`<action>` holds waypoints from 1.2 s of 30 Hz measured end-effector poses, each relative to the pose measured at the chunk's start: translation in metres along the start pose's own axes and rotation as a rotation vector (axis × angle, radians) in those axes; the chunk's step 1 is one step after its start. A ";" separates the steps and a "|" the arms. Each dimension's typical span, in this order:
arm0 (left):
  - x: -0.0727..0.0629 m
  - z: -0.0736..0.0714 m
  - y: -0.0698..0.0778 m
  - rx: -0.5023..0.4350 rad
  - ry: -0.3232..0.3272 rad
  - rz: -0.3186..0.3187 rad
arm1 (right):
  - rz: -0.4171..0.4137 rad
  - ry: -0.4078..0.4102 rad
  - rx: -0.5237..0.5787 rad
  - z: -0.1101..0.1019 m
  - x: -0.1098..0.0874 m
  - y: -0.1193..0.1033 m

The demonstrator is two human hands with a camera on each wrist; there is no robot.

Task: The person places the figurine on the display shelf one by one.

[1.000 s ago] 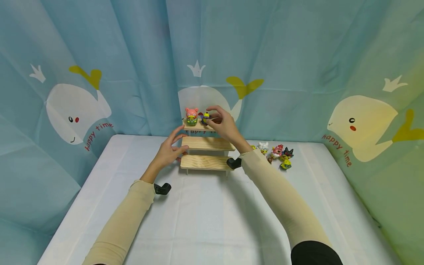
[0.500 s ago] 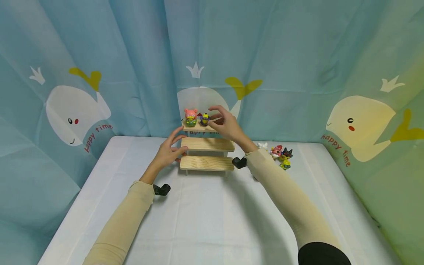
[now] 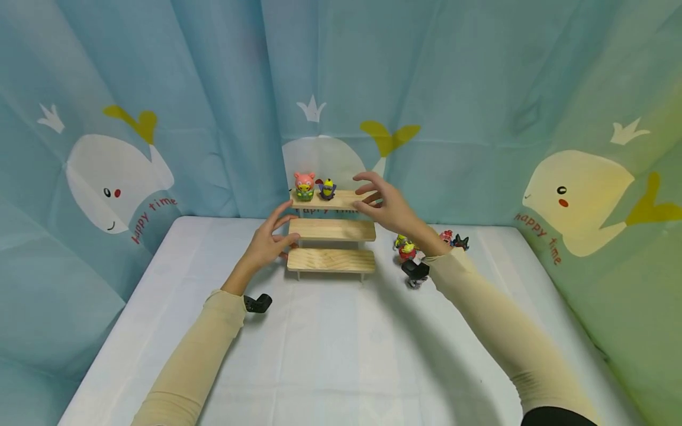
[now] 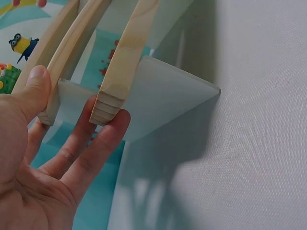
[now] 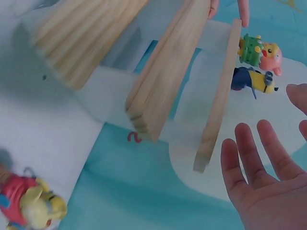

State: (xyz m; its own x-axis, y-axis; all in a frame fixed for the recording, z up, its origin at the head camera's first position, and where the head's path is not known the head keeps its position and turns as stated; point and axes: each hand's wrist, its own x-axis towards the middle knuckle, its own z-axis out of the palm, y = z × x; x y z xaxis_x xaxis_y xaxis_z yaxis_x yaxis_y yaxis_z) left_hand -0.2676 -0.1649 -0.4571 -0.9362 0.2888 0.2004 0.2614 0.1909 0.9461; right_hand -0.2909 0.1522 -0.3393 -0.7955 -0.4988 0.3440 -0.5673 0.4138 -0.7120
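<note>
A three-tier wooden display shelf (image 3: 331,229) stands at the back of the table. On its top board are a pink-hooded figurine with a green body (image 3: 304,187) and, just right of it, a small yellow and dark blue figurine (image 3: 327,189). My left hand (image 3: 266,239) holds the shelf's left end; in the left wrist view, its thumb lies against one board and fingertips touch the end of another board (image 4: 115,91). My right hand (image 3: 389,204) is at the top board's right end, fingers spread and holding nothing; the right wrist view shows its palm (image 5: 273,196) apart from the yellow and dark blue figurine.
Several more figurines lie on the table right of the shelf, partly hidden by my right forearm; one is red and yellow (image 3: 407,251), another grey (image 3: 415,280). A blue curtain with printed whales (image 3: 469,118) hangs right behind the white-covered table (image 3: 330,355).
My right hand has let go of the yellow and dark blue figurine and drawn back to the right. That figurine now stands alone on the top board. My left hand has stayed at the shelf's left end.
</note>
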 end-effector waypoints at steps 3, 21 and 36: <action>0.001 -0.001 -0.001 -0.005 -0.003 -0.002 | 0.018 -0.001 -0.012 -0.006 -0.011 -0.001; -0.010 0.000 0.029 -0.018 -0.023 -0.013 | 0.028 0.005 -0.103 -0.039 -0.081 0.005; -0.010 0.001 0.032 -0.030 -0.010 -0.031 | 0.115 0.096 -0.171 -0.059 -0.157 0.020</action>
State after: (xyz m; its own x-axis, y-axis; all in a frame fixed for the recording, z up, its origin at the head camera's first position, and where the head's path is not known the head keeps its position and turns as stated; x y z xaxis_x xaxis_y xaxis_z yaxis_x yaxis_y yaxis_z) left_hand -0.2494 -0.1605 -0.4294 -0.9413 0.2923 0.1690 0.2255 0.1720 0.9589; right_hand -0.1903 0.2840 -0.3713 -0.8690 -0.3694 0.3293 -0.4932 0.5910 -0.6384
